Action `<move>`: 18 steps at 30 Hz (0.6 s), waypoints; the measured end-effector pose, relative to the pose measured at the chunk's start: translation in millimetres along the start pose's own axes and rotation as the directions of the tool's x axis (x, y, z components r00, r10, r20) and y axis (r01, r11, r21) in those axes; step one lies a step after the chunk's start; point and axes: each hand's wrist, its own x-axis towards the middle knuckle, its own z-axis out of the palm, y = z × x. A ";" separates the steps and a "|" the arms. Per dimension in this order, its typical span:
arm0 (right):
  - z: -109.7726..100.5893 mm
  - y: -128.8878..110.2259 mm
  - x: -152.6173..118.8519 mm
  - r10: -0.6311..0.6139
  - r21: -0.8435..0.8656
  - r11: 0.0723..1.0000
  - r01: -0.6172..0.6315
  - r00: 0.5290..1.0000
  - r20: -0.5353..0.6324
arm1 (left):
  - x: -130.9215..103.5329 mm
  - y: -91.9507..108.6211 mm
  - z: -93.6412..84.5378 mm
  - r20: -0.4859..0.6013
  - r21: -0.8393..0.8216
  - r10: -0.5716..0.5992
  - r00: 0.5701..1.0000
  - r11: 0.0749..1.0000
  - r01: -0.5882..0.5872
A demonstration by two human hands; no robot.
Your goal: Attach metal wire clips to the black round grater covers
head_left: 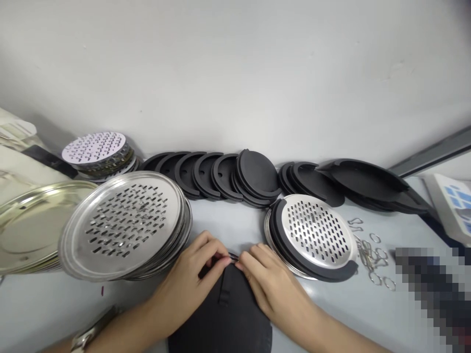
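Observation:
A flat black plastic piece (228, 318) with a rounded outline and a narrow raised strip lies in front of me at the bottom. At its far edge my left hand (198, 274) is closed, thumb and forefinger pinching a small thin metal ring (233, 258). My right hand (267, 277) pinches the same ring from the other side, its fingers bent over the black piece's edge. The fingertips partly cover the ring. Close by on the left is a stack of round metal grater plates (125, 220). Right of my hands, a grater disc (316, 230) sits in a black rim on more plates.
Black round holders (257, 174) stand overlapped along the wall, with larger black trays (368, 184) at the right. Loose metal rings and clips (375, 260) lie on the right. Shiny round trays (37, 225) and a stack of grater discs (94, 148) are at the left.

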 end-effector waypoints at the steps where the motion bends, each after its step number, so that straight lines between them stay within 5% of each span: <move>1: -0.2 -0.1 -0.1 0.000 0.000 1.000 0.000 1.000 -0.002 | 0.9 0.1 0.2 -0.009 -0.013 -0.019 1.000 1.000 0.019; 18: 1.4 0.7 10.5 -0.058 -0.183 0.983 0.011 0.966 -0.252 | -2.1 0.1 4.2 -0.086 -0.029 -0.038 0.996 0.999 0.036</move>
